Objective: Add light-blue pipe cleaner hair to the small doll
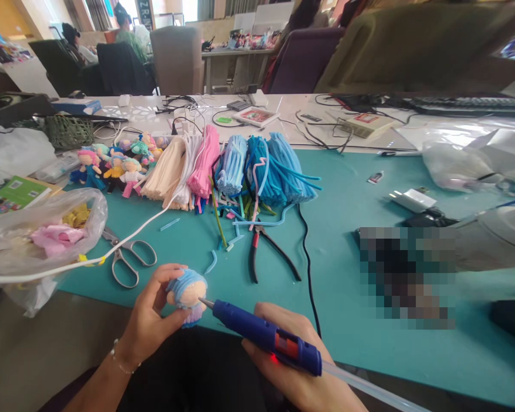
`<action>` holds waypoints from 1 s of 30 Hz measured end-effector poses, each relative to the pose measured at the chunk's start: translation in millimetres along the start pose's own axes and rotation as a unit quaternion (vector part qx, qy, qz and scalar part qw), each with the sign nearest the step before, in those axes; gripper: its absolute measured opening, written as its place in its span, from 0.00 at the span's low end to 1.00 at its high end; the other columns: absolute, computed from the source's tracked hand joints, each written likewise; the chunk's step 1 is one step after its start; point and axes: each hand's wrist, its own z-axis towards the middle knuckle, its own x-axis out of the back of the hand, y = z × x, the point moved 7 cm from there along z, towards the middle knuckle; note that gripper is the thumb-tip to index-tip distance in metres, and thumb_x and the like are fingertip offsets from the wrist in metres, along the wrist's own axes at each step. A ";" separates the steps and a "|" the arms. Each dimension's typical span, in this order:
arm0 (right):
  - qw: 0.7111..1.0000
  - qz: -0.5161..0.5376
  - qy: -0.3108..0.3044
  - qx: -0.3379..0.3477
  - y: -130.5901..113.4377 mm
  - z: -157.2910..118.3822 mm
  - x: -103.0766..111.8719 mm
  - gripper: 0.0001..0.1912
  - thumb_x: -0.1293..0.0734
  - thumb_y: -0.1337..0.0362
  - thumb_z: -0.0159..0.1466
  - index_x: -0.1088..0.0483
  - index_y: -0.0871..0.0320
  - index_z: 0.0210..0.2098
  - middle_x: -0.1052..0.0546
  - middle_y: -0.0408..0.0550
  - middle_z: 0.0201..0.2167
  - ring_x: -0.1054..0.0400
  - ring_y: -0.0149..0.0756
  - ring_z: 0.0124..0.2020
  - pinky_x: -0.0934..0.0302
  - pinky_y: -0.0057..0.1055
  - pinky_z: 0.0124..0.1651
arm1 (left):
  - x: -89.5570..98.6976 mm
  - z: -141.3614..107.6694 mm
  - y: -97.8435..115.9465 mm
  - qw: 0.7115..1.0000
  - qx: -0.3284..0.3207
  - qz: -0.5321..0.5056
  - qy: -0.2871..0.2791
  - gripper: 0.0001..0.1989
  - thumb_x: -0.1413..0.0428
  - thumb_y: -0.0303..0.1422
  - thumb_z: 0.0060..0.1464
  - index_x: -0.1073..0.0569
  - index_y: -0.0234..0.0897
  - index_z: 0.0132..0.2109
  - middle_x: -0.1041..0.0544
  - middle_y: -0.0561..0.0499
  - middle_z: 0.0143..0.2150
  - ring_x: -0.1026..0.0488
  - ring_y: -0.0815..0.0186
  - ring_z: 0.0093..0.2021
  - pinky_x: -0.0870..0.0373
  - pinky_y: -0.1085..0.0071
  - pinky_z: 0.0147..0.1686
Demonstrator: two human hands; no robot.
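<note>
Between the thumb and fingers of my left hand (157,312) is a small doll (193,288) with a light blue head covering or hair, a pale face and a lilac-blue body. My right hand (289,349) is wrapped round a blue glue gun (257,329), with a red light glowing on its side. A clear glue stick (369,389) runs out of the gun's rear. The metal nozzle tip points left and meets, or nearly meets, the doll's face; contact cannot be made out. Just beyond my hands lie black-and-red pliers (257,252) and silver scissors (129,257).
Bundles of blue (278,171), pink (205,163) and cream pipe cleaners (165,174) stand across the green mat (335,200). Several small dolls (131,166) sit at left, behind a plastic bag (47,234). A white cable (148,222) and a black cable (308,257) cross the mat.
</note>
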 end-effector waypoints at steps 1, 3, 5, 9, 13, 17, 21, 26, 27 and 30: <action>1.000 -0.001 0.001 0.000 -0.2 0.0 -0.4 0.14 0.39 0.63 0.61 0.48 0.53 0.21 0.39 0.38 0.18 0.43 0.30 0.20 0.50 0.29 0.24 | 0.0 0.5 -0.1 1.000 0.005 -0.004 0.006 0.21 0.32 0.26 0.48 0.24 0.43 0.50 0.25 0.45 0.56 0.24 0.57 0.55 0.24 0.67 0.50; 1.000 -0.001 0.002 -0.002 0.0 0.2 -1.0 0.15 0.39 0.63 0.61 0.48 0.53 0.21 0.39 0.38 0.18 0.43 0.30 0.20 0.50 0.29 0.24 | -0.5 1.7 -0.4 1.000 0.017 -0.010 0.013 0.20 0.31 0.27 0.47 0.24 0.41 0.48 0.24 0.44 0.55 0.23 0.57 0.53 0.24 0.67 0.49; 1.000 -0.002 0.003 -0.003 0.1 0.3 -1.6 0.15 0.39 0.63 0.60 0.48 0.53 0.21 0.39 0.38 0.18 0.43 0.30 0.20 0.51 0.29 0.24 | -0.7 2.5 -0.5 0.999 0.026 -0.013 0.023 0.20 0.31 0.29 0.45 0.24 0.39 0.47 0.23 0.43 0.53 0.23 0.56 0.52 0.23 0.66 0.49; 1.000 -0.005 0.001 0.001 -1.3 0.3 -1.8 0.16 0.39 0.62 0.61 0.49 0.53 0.21 0.40 0.38 0.18 0.44 0.30 0.20 0.51 0.29 0.24 | -0.5 2.2 -3.5 0.998 0.048 -0.010 0.038 0.21 0.31 0.31 0.45 0.24 0.38 0.47 0.23 0.42 0.53 0.23 0.55 0.51 0.24 0.64 0.49; 1.000 0.001 0.000 -0.001 -2.0 -0.2 -1.7 0.15 0.38 0.62 0.61 0.48 0.53 0.21 0.40 0.39 0.18 0.43 0.31 0.21 0.51 0.29 0.24 | -2.0 0.8 -8.8 0.997 0.068 -0.023 0.031 0.22 0.31 0.32 0.46 0.25 0.41 0.49 0.23 0.44 0.54 0.22 0.57 0.49 0.23 0.63 0.48; 1.000 0.001 0.004 0.000 -1.5 -0.4 -1.5 0.16 0.37 0.63 0.60 0.48 0.53 0.21 0.40 0.38 0.17 0.43 0.31 0.21 0.52 0.29 0.24 | -1.8 0.6 -9.5 0.997 0.067 -0.028 0.035 0.22 0.31 0.31 0.46 0.25 0.40 0.49 0.22 0.44 0.52 0.22 0.58 0.48 0.23 0.66 0.45; 1.000 -0.008 0.002 0.008 -1.7 0.1 -2.2 0.15 0.38 0.64 0.60 0.49 0.53 0.21 0.40 0.38 0.18 0.43 0.30 0.20 0.52 0.28 0.24 | -2.6 1.3 -9.4 0.996 0.070 -0.032 0.037 0.22 0.32 0.30 0.45 0.25 0.39 0.49 0.21 0.45 0.50 0.21 0.60 0.44 0.23 0.68 0.42; 1.000 -0.014 0.001 0.007 -1.7 1.2 -3.1 0.15 0.38 0.64 0.60 0.49 0.53 0.21 0.41 0.38 0.17 0.43 0.30 0.21 0.52 0.28 0.24 | -3.9 1.5 -10.4 0.995 0.085 -0.043 0.038 0.23 0.32 0.31 0.45 0.26 0.39 0.49 0.20 0.45 0.49 0.20 0.59 0.42 0.22 0.67 0.41; 1.000 -0.015 0.001 0.006 -1.6 1.4 -3.5 0.15 0.38 0.64 0.60 0.49 0.53 0.21 0.41 0.38 0.17 0.43 0.31 0.21 0.52 0.28 0.24 | -4.3 1.5 -10.4 0.994 0.090 -0.045 0.038 0.23 0.32 0.31 0.45 0.26 0.39 0.49 0.20 0.45 0.48 0.20 0.59 0.42 0.22 0.67 0.41; 1.000 -0.014 0.006 0.008 -1.1 1.6 -4.4 0.16 0.38 0.64 0.59 0.50 0.53 0.21 0.42 0.38 0.17 0.43 0.31 0.21 0.52 0.28 0.24 | -4.5 1.6 -7.7 0.993 0.099 -0.048 0.048 0.23 0.31 0.32 0.43 0.25 0.38 0.48 0.19 0.46 0.45 0.21 0.59 0.41 0.22 0.67 0.40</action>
